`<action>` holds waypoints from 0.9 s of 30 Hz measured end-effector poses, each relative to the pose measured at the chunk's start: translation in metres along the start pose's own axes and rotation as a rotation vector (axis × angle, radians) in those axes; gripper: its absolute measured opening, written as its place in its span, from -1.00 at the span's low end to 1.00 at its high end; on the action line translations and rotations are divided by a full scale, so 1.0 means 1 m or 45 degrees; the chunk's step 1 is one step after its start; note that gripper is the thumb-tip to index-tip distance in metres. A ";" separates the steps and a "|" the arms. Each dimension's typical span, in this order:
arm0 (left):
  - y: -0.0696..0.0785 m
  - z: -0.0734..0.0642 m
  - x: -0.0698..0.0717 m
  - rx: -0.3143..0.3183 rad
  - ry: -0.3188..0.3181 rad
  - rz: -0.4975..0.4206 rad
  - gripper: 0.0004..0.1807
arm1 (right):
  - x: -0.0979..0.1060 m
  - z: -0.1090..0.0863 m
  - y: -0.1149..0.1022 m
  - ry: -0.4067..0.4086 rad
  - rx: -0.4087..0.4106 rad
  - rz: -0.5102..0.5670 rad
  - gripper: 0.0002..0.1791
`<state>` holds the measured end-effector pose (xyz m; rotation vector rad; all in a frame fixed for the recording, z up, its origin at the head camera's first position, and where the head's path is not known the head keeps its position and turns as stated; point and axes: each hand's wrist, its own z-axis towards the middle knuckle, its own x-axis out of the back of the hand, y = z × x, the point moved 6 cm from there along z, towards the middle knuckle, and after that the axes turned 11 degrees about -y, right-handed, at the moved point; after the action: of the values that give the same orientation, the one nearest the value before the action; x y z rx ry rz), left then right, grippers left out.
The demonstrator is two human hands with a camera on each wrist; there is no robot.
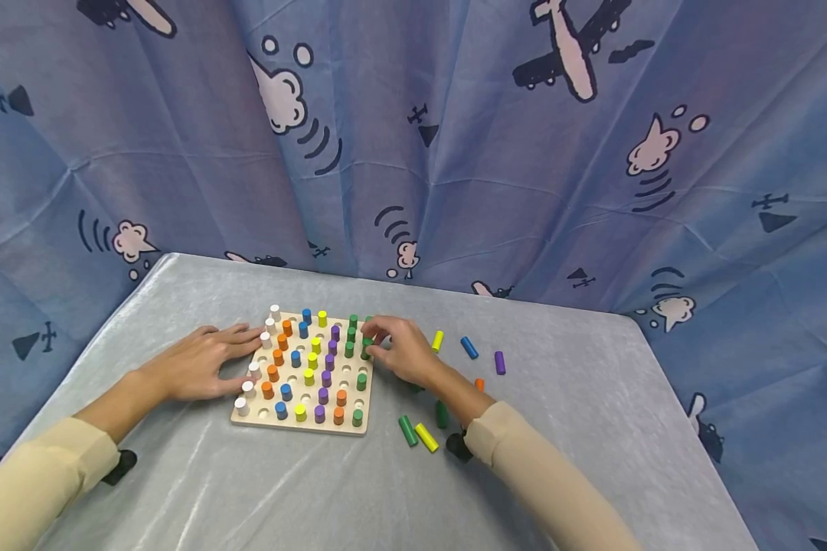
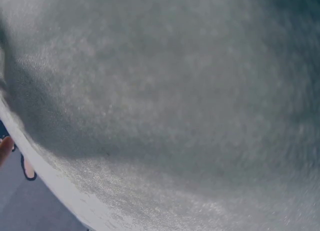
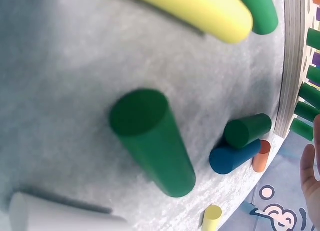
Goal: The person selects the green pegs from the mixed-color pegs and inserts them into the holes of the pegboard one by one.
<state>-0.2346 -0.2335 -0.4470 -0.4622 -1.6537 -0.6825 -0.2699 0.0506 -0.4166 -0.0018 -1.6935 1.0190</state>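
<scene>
A pale wooden pegboard (image 1: 302,422) stands on the grey cloth with upright rows of white, orange, blue, yellow, purple and green pegs. My left hand (image 1: 203,361) rests at its left edge, fingers extended beside the white pegs (image 1: 270,324). At the right edge, my right hand (image 1: 403,348) has bent fingers and thumb about a green peg (image 1: 365,350) in the outermost row, its fingertips partly hiding the peg. The right wrist view catches only part of this hand (image 3: 311,178), beside the standing green pegs (image 3: 302,128).
Loose pegs lie right of the board: yellow (image 1: 426,438), green (image 1: 407,431), blue (image 1: 469,347), purple (image 1: 499,363), orange (image 1: 479,384). A white peg (image 3: 62,216) lies near the right wrist camera. Behind the table hangs a blue curtain (image 1: 386,138) with airplane prints.
</scene>
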 end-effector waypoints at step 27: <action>0.001 0.000 0.000 0.006 -0.007 -0.005 -0.31 | 0.009 -0.039 0.036 -0.195 -0.130 -0.002 -0.67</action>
<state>-0.2341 -0.2324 -0.4471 -0.4577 -1.6617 -0.6805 -0.2603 0.1015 -0.4305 0.0115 -1.8835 0.9500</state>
